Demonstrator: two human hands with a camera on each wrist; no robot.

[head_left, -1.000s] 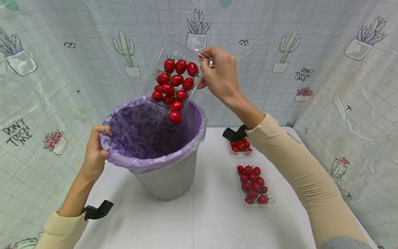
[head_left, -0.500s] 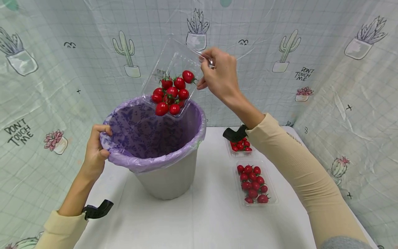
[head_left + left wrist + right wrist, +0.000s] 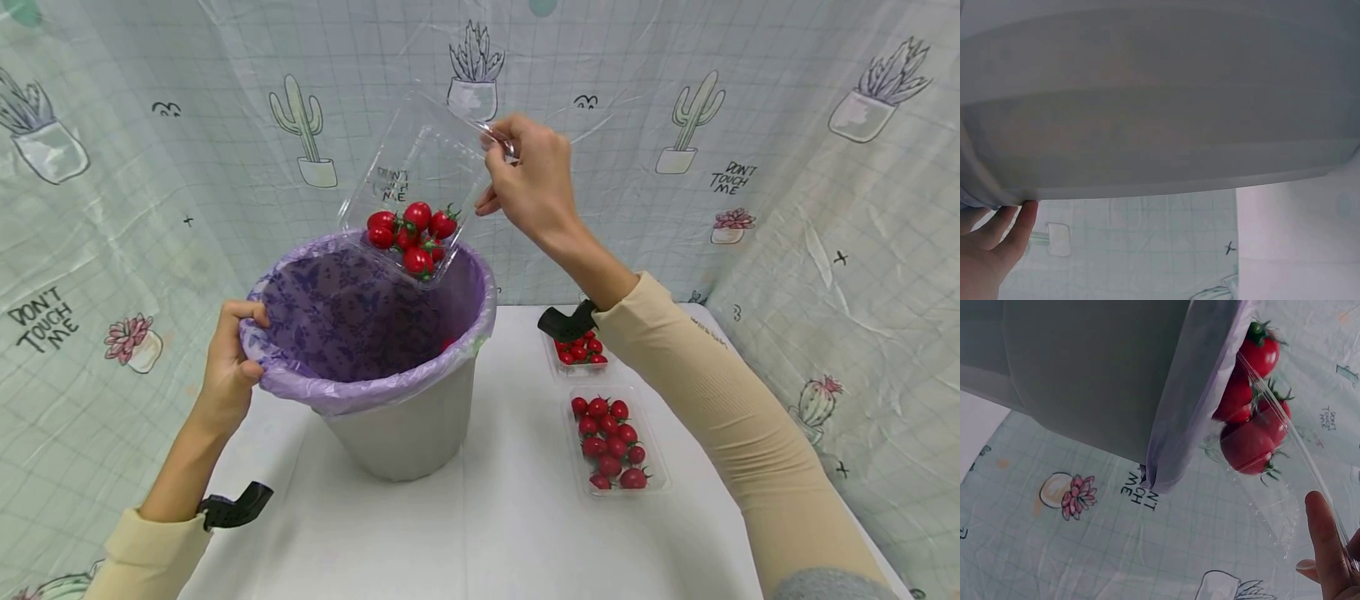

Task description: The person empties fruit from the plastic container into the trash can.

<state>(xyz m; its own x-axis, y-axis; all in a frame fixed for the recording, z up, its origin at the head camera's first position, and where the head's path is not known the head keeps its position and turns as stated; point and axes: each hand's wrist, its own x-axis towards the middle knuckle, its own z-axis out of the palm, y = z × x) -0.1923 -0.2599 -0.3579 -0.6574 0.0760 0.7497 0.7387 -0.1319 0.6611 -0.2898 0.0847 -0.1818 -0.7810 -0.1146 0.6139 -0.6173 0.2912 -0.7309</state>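
Note:
My left hand [image 3: 228,367] grips the left rim of a grey bin [image 3: 408,437], thumb outside and fingers over its purple butterfly-patterned liner [image 3: 375,396]. In the left wrist view, that hand's fingers [image 3: 1019,234] touch the bin near its rim. My right hand [image 3: 528,175] pinches the upper right edge of a clear plastic punnet [image 3: 442,154], tilted steeply with its lower end over the bin's opening. Several cherry tomatoes [image 3: 417,215] are bunched at that lower end, green stems attached. A bit of red tomato [image 3: 447,342] shows inside the bin; most of its inside is hidden.
Right of the bin, a second clear punnet [image 3: 652,467] of cherry tomatoes lies on the white table [image 3: 517,533]. Behind it stands another punnet [image 3: 580,368], partly hidden by the right wrist's black camera mount [image 3: 566,323]. A cactus-print curtain [image 3: 360,67] surrounds the table.
Cherry tomatoes have slid down the punnet and dropped into the bin, so fewer are left in it. Both hands and the bin have stayed in place.

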